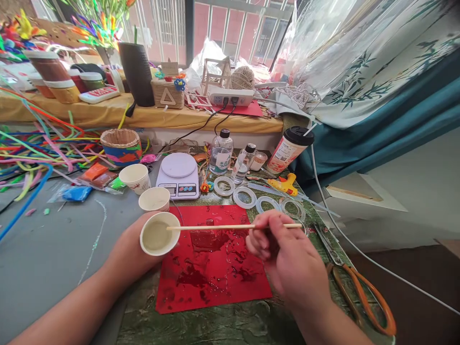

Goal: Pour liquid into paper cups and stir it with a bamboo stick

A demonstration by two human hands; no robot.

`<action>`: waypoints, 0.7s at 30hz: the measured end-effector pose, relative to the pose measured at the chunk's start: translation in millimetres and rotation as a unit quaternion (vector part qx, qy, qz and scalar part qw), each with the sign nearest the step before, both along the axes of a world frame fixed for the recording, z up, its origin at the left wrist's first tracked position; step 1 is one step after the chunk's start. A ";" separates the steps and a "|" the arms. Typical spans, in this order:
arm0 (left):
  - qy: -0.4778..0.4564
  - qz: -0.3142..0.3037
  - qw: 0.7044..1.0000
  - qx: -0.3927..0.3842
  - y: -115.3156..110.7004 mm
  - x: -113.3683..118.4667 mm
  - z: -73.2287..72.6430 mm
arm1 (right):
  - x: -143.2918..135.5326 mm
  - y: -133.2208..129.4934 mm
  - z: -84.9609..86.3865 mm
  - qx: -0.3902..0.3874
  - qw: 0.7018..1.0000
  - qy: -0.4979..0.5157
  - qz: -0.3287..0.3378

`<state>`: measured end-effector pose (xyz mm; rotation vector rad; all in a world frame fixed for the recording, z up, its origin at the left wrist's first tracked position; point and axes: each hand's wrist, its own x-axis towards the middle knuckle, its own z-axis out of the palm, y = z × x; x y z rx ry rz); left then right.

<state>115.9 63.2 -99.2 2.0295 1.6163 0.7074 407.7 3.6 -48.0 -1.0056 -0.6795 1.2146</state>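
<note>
My left hand [133,247] is wrapped round a white paper cup [157,235] with cloudy, greyish-beige liquid in it; most of its fingers are hidden behind the cup. Between the fingers of my right hand [283,249] is a thin wooden stick [215,227], nearly level, its left tip over the cup's right rim. Beneath lies a red sheet [215,287] with wet, dark splashes and a small clear block. Another paper cup [154,197] stands just behind the held one, and a third cup [134,178] is farther back.
Behind the sheet are a white scale [178,177], clear bottles [221,153], ring-shaped molds [244,197] and a yellow glue gun [283,184]. Large scissors [359,292] lie at the right edge. A lidded drink cup [289,151] stands back right. Coloured pipe cleaners [39,155] spread at left.
</note>
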 end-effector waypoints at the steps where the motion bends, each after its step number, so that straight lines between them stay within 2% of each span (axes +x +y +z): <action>1: -0.006 0.012 1.000 0.004 -0.8 -1.1 -0.1 | 11.2 1.6 3.7 -0.012 0.999 -0.004 -0.035; 3: -0.021 0.030 0.999 0.009 -2.1 -2.7 0.1 | 42.8 2.5 13.0 -0.019 0.993 -0.021 -0.117; 7: -0.036 0.036 0.999 0.009 -2.8 -3.2 -0.3 | 123.1 -3.5 27.8 0.020 0.970 -0.049 -0.237; 9: -0.032 0.043 0.999 0.007 -1.9 -3.2 -2.4 | 156.0 -7.8 26.3 0.018 0.952 -0.100 -0.288; 11: -0.025 0.051 0.998 0.012 -0.4 -3.8 -5.7 | 177.3 -11.5 17.7 0.001 0.942 -0.136 -0.306; 13: -0.012 0.055 0.998 0.012 1.2 -4.8 -8.8 | 187.6 -13.6 4.9 -0.012 0.942 -0.143 -0.303; 17: 0.015 0.075 0.997 -0.008 2.5 -4.6 -8.7 | 190.2 -13.6 -18.1 -0.029 0.948 -0.138 -0.284; 21: 0.049 0.075 0.996 -0.020 0.4 -1.7 -2.6 | 187.9 -12.2 -25.6 -0.031 0.952 -0.134 -0.272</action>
